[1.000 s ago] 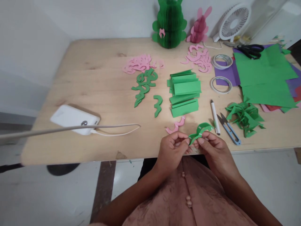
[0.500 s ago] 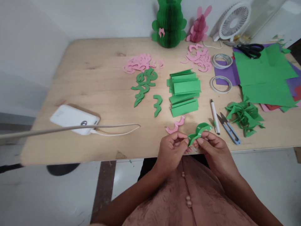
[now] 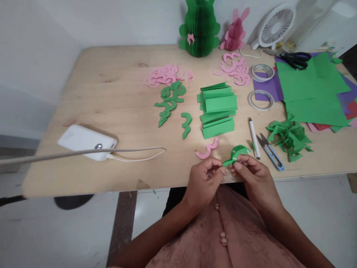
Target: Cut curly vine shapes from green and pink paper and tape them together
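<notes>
Between both hands, at the table's front edge, is a curved green paper cutout (image 3: 239, 152) with small whitish patches on it. My left hand (image 3: 205, 180) pinches its left end, and my right hand (image 3: 252, 175) grips it near the middle and right. Just beyond my left hand lies a wavy pink paper cutout (image 3: 208, 149). A single green wavy cutout (image 3: 186, 125) rests farther up. A white pen (image 3: 254, 138) and small blue thread snips (image 3: 270, 152) lie to the right of my right hand.
Folded green strips (image 3: 219, 108), green cutouts (image 3: 170, 102) and two pink piles (image 3: 164, 75) lie mid-table. Tape rolls (image 3: 261, 100), black scissors (image 3: 295, 59), green sheets (image 3: 312, 89) and scraps (image 3: 290, 137) are right. A power bank (image 3: 86, 141) with a cable sits left; honeycomb figures (image 3: 199, 31) and a fan (image 3: 276, 28) stand behind.
The green cutout's left part, earlier showing two separated layers between my fingers, now looks flatter and closed together. Both hands stay in nearly the same place.
</notes>
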`<move>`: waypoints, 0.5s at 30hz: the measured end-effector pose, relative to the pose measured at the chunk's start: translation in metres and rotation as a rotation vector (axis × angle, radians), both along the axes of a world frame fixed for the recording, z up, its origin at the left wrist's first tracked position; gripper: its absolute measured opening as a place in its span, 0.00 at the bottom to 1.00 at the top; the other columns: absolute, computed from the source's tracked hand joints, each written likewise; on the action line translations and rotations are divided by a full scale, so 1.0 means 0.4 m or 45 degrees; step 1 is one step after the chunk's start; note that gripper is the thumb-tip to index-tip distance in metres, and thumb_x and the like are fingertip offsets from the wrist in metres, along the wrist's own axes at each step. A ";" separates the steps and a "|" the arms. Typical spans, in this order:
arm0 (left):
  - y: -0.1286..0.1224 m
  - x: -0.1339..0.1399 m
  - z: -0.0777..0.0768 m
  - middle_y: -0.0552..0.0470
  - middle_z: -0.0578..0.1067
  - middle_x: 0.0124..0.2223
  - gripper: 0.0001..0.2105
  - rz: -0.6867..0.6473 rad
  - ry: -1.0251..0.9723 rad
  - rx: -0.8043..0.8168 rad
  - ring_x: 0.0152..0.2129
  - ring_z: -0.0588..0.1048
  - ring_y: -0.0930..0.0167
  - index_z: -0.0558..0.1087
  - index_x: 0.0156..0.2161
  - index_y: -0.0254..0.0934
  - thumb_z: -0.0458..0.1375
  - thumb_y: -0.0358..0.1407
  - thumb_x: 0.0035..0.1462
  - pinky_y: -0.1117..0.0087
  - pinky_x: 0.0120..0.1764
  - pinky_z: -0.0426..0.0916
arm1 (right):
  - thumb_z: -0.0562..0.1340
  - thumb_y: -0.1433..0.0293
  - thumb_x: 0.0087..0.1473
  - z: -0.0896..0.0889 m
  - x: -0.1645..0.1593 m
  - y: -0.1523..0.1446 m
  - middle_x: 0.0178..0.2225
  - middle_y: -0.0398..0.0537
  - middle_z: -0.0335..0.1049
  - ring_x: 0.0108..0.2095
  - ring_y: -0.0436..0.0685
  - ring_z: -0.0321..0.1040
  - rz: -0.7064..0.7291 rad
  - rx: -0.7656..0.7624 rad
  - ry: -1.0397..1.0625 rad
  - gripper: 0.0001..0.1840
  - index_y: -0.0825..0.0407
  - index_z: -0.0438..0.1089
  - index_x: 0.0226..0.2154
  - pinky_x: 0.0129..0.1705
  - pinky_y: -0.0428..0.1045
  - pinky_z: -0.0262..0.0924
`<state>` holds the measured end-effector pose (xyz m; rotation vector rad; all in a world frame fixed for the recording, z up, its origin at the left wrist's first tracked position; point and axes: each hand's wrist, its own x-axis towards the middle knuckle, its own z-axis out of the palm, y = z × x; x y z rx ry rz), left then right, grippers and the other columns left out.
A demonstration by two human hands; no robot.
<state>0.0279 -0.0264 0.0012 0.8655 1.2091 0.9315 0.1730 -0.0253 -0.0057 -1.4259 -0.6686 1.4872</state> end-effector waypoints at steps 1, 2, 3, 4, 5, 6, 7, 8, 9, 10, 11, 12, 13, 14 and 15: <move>-0.001 -0.001 0.000 0.57 0.70 0.21 0.05 -0.020 0.002 0.002 0.18 0.69 0.77 0.69 0.28 0.35 0.57 0.35 0.51 0.76 0.24 0.64 | 0.74 0.64 0.39 -0.001 0.002 0.000 0.25 0.40 0.73 0.27 0.49 0.68 -0.009 0.004 -0.005 0.14 0.49 0.74 0.30 0.31 0.45 0.64; -0.001 -0.002 0.000 0.57 0.70 0.21 0.05 -0.035 0.002 0.003 0.18 0.68 0.77 0.69 0.28 0.35 0.57 0.35 0.52 0.76 0.24 0.64 | 0.74 0.65 0.39 -0.001 0.003 0.001 0.25 0.40 0.73 0.26 0.49 0.68 -0.012 0.006 -0.008 0.14 0.49 0.74 0.30 0.30 0.44 0.63; -0.001 -0.002 0.000 0.57 0.69 0.21 0.05 -0.045 -0.001 0.002 0.18 0.68 0.77 0.69 0.28 0.35 0.57 0.35 0.52 0.76 0.24 0.63 | 0.74 0.65 0.39 -0.002 0.003 0.001 0.25 0.40 0.73 0.26 0.49 0.67 -0.009 0.006 -0.012 0.13 0.49 0.74 0.30 0.30 0.44 0.63; -0.001 -0.002 0.002 0.57 0.69 0.21 0.06 -0.049 -0.007 -0.002 0.18 0.68 0.77 0.69 0.28 0.35 0.57 0.36 0.52 0.76 0.24 0.63 | 0.74 0.65 0.39 -0.001 0.002 0.001 0.25 0.40 0.73 0.26 0.49 0.67 -0.002 0.010 -0.016 0.12 0.49 0.74 0.29 0.29 0.44 0.63; -0.001 -0.001 0.003 0.57 0.69 0.21 0.06 -0.046 -0.016 -0.006 0.18 0.68 0.77 0.69 0.28 0.36 0.57 0.36 0.52 0.76 0.24 0.63 | 0.74 0.65 0.39 -0.001 0.001 0.001 0.25 0.40 0.73 0.26 0.49 0.67 0.004 0.019 -0.020 0.12 0.49 0.74 0.28 0.29 0.44 0.62; 0.000 0.000 0.004 0.57 0.69 0.21 0.06 -0.043 -0.024 -0.010 0.18 0.68 0.77 0.70 0.29 0.36 0.58 0.37 0.51 0.76 0.25 0.63 | 0.74 0.65 0.39 -0.001 -0.001 0.001 0.25 0.40 0.73 0.26 0.49 0.67 0.009 0.032 -0.022 0.12 0.49 0.74 0.27 0.29 0.44 0.62; 0.001 0.002 0.004 0.57 0.69 0.21 0.06 -0.037 -0.033 -0.015 0.18 0.68 0.76 0.70 0.28 0.36 0.58 0.37 0.51 0.76 0.25 0.64 | 0.74 0.65 0.39 0.000 -0.003 0.001 0.25 0.40 0.73 0.26 0.49 0.67 0.011 0.043 -0.021 0.11 0.49 0.74 0.27 0.30 0.44 0.63; 0.002 0.003 0.005 0.57 0.70 0.21 0.07 -0.030 -0.041 -0.018 0.19 0.68 0.76 0.70 0.28 0.36 0.58 0.37 0.51 0.76 0.25 0.64 | 0.74 0.66 0.39 0.000 -0.006 0.001 0.25 0.40 0.73 0.27 0.49 0.67 0.012 0.049 -0.014 0.11 0.49 0.75 0.27 0.30 0.44 0.63; 0.003 0.003 0.005 0.57 0.71 0.22 0.07 -0.022 -0.051 -0.016 0.19 0.69 0.76 0.70 0.28 0.36 0.58 0.37 0.51 0.76 0.25 0.64 | 0.74 0.66 0.39 0.001 -0.008 0.000 0.25 0.40 0.73 0.27 0.49 0.67 0.008 0.049 -0.005 0.11 0.49 0.75 0.27 0.31 0.44 0.63; 0.003 0.004 0.005 0.56 0.71 0.22 0.07 -0.015 -0.058 -0.010 0.19 0.69 0.76 0.70 0.28 0.35 0.58 0.37 0.52 0.76 0.25 0.64 | 0.74 0.66 0.38 0.002 -0.009 0.000 0.25 0.39 0.73 0.27 0.48 0.67 -0.007 0.046 0.003 0.11 0.49 0.75 0.27 0.31 0.44 0.62; 0.004 0.003 0.004 0.56 0.71 0.22 0.07 -0.013 -0.064 -0.001 0.19 0.69 0.77 0.70 0.27 0.35 0.58 0.37 0.52 0.76 0.25 0.65 | 0.74 0.66 0.38 0.003 -0.010 0.000 0.25 0.39 0.73 0.27 0.48 0.67 -0.026 0.040 0.009 0.11 0.49 0.75 0.26 0.31 0.44 0.62; 0.004 0.003 0.003 0.56 0.71 0.22 0.08 -0.015 -0.065 0.008 0.19 0.69 0.77 0.70 0.27 0.35 0.58 0.37 0.52 0.77 0.25 0.64 | 0.74 0.66 0.37 0.004 -0.010 0.001 0.25 0.39 0.73 0.27 0.48 0.67 -0.049 0.034 0.014 0.11 0.49 0.74 0.25 0.31 0.44 0.62; 0.004 0.002 0.003 0.56 0.71 0.21 0.08 -0.024 -0.062 0.015 0.18 0.68 0.77 0.70 0.26 0.35 0.58 0.38 0.52 0.77 0.25 0.64 | 0.74 0.66 0.37 0.007 -0.010 0.003 0.25 0.39 0.73 0.26 0.49 0.66 -0.070 0.033 0.020 0.11 0.49 0.74 0.25 0.31 0.45 0.62; 0.004 0.000 0.002 0.56 0.70 0.21 0.08 -0.039 -0.057 0.019 0.18 0.68 0.77 0.70 0.26 0.35 0.58 0.38 0.53 0.77 0.25 0.64 | 0.74 0.65 0.38 0.010 -0.009 0.005 0.25 0.39 0.72 0.26 0.49 0.66 -0.082 0.036 0.026 0.11 0.49 0.74 0.25 0.31 0.45 0.62; 0.003 -0.001 0.001 0.56 0.70 0.21 0.08 -0.057 -0.050 0.019 0.18 0.68 0.76 0.70 0.26 0.35 0.58 0.38 0.53 0.77 0.25 0.64 | 0.74 0.65 0.38 0.013 -0.009 0.007 0.25 0.39 0.72 0.26 0.49 0.65 -0.082 0.042 0.029 0.10 0.49 0.75 0.25 0.31 0.45 0.61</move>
